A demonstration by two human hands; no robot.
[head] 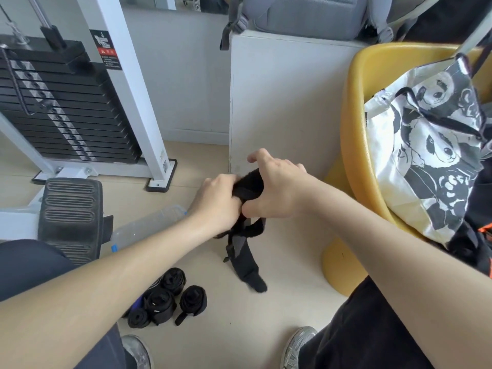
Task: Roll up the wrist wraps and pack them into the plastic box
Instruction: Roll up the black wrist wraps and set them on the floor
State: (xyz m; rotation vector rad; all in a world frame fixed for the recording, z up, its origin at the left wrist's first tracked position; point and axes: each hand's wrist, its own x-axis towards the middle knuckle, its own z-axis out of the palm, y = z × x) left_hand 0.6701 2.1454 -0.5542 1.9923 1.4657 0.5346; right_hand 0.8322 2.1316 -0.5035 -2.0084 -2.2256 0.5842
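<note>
Both hands hold one black wrist wrap (247,187) above the floor. My left hand (217,202) grips its rolled end from the left, my right hand (274,190) closes over it from the right. The wrap's loose tail (246,259) hangs down, its tip reaching the floor. Several rolled black wrist wraps (165,302) lie together on the floor near my left knee. The clear plastic box (149,226) lies on the floor behind my left forearm, partly hidden by it.
A weight-stack machine (66,102) with a ribbed footplate (70,217) stands at the left. A white block (287,102) rises ahead. At the right a yellow chair (354,134) holds a panda-print bag (431,145). My shoes (298,347) show at the bottom.
</note>
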